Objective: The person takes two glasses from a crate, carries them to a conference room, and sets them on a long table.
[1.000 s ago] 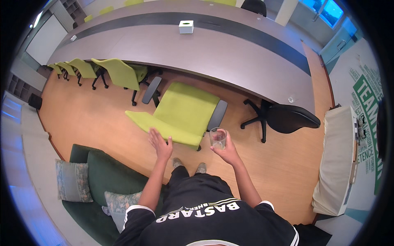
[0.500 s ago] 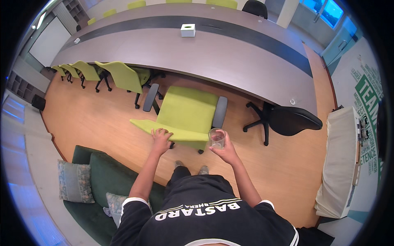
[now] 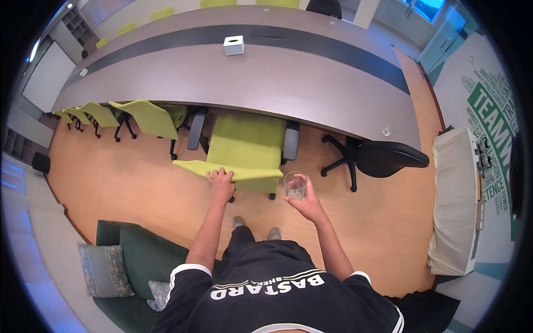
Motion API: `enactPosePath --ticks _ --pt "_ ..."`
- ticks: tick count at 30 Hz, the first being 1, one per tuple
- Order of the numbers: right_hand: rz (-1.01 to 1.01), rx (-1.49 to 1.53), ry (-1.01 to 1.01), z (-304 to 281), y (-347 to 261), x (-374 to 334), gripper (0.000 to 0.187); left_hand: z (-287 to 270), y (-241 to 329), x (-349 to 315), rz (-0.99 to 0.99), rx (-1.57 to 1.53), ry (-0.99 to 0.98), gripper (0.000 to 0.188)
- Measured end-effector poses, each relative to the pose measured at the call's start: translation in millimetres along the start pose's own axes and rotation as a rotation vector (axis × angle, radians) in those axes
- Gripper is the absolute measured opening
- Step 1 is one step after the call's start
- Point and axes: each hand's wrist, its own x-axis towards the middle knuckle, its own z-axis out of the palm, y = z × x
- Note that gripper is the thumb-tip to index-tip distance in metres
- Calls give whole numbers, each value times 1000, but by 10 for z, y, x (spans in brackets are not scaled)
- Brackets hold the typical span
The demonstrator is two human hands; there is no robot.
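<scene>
My left hand (image 3: 222,186) is closed over the top edge of the backrest of a lime-green office chair (image 3: 244,143). The chair has grey armrests, and the front of its seat reaches in under the long table's edge. In my right hand (image 3: 311,205) is a clear drinking glass (image 3: 295,186), held just right of the backrest with the fingers wrapped round its side. Whether the glass contains anything I cannot make out.
The long brown table (image 3: 311,83) carries a white tissue box (image 3: 234,45) and a second glass (image 3: 387,132) near its right end. A black swivel chair (image 3: 388,158) stands to the right, more green chairs (image 3: 147,119) to the left. Behind me at left is a dark green sofa (image 3: 150,244) with cushions.
The green chair has moved forward, its seat and armrests now nearer the table and partly under its edge. My left hand stays on the backrest; my right still holds the glass.
</scene>
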Motion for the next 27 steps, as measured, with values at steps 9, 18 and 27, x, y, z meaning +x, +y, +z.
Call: enactPosePath --ticks 9,18,27 --pt "66 -13 141 330 -68 269 65 196 -43 776 105 -142 87 19" --pt "56 1 273 771 -426 771 66 155 -470 1309 157 -102 32 23" --pt "-21 -35 313 954 -505 1507 69 147 -608 1726 171 -96 -99 35"
